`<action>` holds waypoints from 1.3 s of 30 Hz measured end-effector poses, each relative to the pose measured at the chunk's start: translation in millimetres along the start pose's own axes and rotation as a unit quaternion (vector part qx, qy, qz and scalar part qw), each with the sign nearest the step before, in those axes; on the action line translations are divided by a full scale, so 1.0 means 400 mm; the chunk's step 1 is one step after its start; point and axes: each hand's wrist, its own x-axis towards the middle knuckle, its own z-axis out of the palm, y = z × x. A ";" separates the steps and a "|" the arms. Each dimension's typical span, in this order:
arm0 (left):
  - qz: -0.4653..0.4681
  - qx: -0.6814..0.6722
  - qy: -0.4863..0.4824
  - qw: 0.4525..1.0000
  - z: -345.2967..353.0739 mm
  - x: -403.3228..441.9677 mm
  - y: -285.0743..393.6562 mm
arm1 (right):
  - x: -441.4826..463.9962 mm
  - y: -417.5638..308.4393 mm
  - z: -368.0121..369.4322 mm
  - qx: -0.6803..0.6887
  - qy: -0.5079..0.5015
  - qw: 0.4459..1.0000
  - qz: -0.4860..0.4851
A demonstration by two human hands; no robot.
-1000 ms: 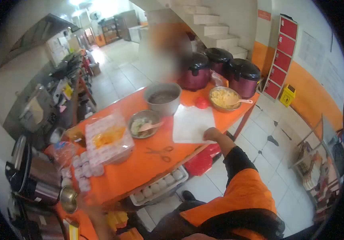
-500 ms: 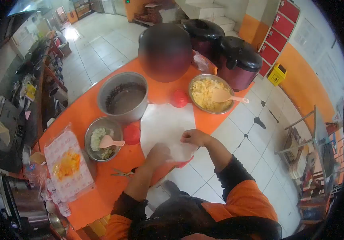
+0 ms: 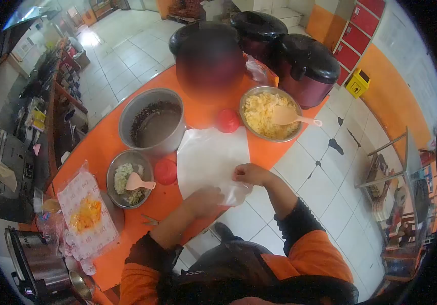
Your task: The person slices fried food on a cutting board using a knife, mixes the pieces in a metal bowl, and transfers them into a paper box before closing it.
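"Where does the white sheet [image 3: 211, 157] lie from the hands?"

"On the orange table [image 3: 132, 230], stretching away in front of them. Its longer direction runs roughly outward from the body, and both hands are down at the near end."

"Which hand is closer to it?"

"Neither, really. The right hand [image 3: 250, 174] meets the right edge near the close corner, while the left hand [image 3: 205, 201] is at the near left side, a little closer to the body. The end of the sheet lies between them – glossy and rumpled there."

"And the grip?"

"The right fingers look pinched together on the sheet's edge. The left fingers are blurred and partly hidden, so I can't tell if they hold it or just rest on it."

"What's around the far end?"

"The grey pot [image 3: 149, 149] is to the left and a red thing [image 3: 227, 121] just beyond. The bowl of yellow food [image 3: 272, 138] is farther out to the right – well apart from either hand."

"Anything near the left arm?"

"Scissors [image 3: 151, 221], just beside the forearm and partly covered by it."
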 end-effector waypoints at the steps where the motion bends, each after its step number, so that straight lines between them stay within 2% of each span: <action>1: -0.003 0.003 -0.011 1.000 -0.006 -0.001 0.021 | 0.002 -0.003 0.000 0.003 0.001 1.000 -0.004; 4: -0.049 -0.012 -0.026 0.998 -0.038 -0.003 0.050 | 0.003 -0.017 0.001 0.011 -0.001 0.999 0.049; 6: -0.028 -0.011 -0.027 0.999 -0.034 -0.008 0.039 | 0.003 -0.027 -0.002 0.025 -0.003 0.997 0.076; 10: 0.011 -0.042 -0.002 0.999 -0.015 -0.008 0.011 | 0.006 -0.039 -0.006 -0.036 -0.007 0.997 0.075; 13: -0.005 -0.027 -0.098 0.995 -0.048 0.004 0.019 | 0.003 -0.059 -0.008 -0.036 -0.013 0.994 0.098; 18: 0.037 -0.075 -0.015 0.996 0.034 0.006 -0.044 | 0.014 -0.028 0.001 -0.021 -0.024 0.990 0.139; 19: 0.047 -0.076 0.009 0.996 0.049 0.006 -0.054 | 0.012 -0.034 0.000 -0.028 -0.016 0.992 0.118; 21: -0.063 -0.104 -0.051 0.991 -0.015 -0.006 0.012 | 0.006 -0.049 0.000 -0.040 -0.002 0.996 0.076; 22: -0.120 -0.117 -0.078 0.983 -0.039 -0.005 0.039 | -0.002 -0.036 0.009 -0.064 0.005 0.993 0.100; 24: -0.061 -0.097 0.066 0.991 -0.044 -0.034 0.077 | 0.009 -0.017 0.036 -0.127 0.018 0.985 0.119; 25: -0.044 -0.085 0.147 0.985 -0.065 -0.053 0.099 | -0.013 -0.090 0.054 -0.165 0.081 0.978 0.093; 26: -0.042 -0.082 0.237 0.967 -0.110 -0.076 0.135 | -0.007 -0.073 0.078 -0.362 0.115 0.914 -0.144; 27: -0.035 -0.102 0.264 0.959 -0.083 -0.095 0.136 | -0.005 -0.074 0.108 -0.501 0.023 0.849 -0.165; 28: -0.026 -0.164 0.265 0.950 -0.009 -0.089 0.123 | -0.003 0.008 0.165 -0.429 0.100 0.891 -0.113; 29: -0.028 -0.167 0.270 0.948 0.098 -0.078 0.117 | -0.023 -0.079 0.147 -0.400 0.071 0.910 -0.090; 30: -0.029 -0.171 0.276 0.945 0.203 -0.067 0.110 | -0.037 -0.141 0.137 -0.318 0.084 0.944 0.004; 31: -0.030 -0.174 0.282 0.943 0.307 -0.056 0.102 | -0.039 -0.152 0.128 -0.315 0.076 0.946 -0.021; 32: 0.018 -0.161 0.323 0.932 0.243 -0.080 0.171 | -0.045 -0.144 0.104 -0.312 0.068 0.947 -0.044; 33: -0.039 -0.216 0.068 0.973 0.169 -0.124 0.203 | -0.044 -0.139 0.089 -0.305 0.061 0.948 -0.065; 36: -0.124 -0.361 0.018 0.924 -0.016 -0.253 0.282 | -0.046 -0.210 0.060 -0.340 0.015 0.940 0.015; 37: -0.147 -0.409 0.002 0.901 -0.053 -0.303 0.290 | -0.057 -0.247 0.062 -0.197 0.049 0.976 -0.077; 38: -0.197 -0.359 0.150 0.900 -0.089 -0.381 0.290 | -0.071 -0.297 0.074 -0.048 0.077 0.982 -0.167; 39: -0.243 -0.300 0.295 0.874 -0.122 -0.464 0.291 | -0.088 -0.352 0.091 0.104 0.098 0.957 -0.251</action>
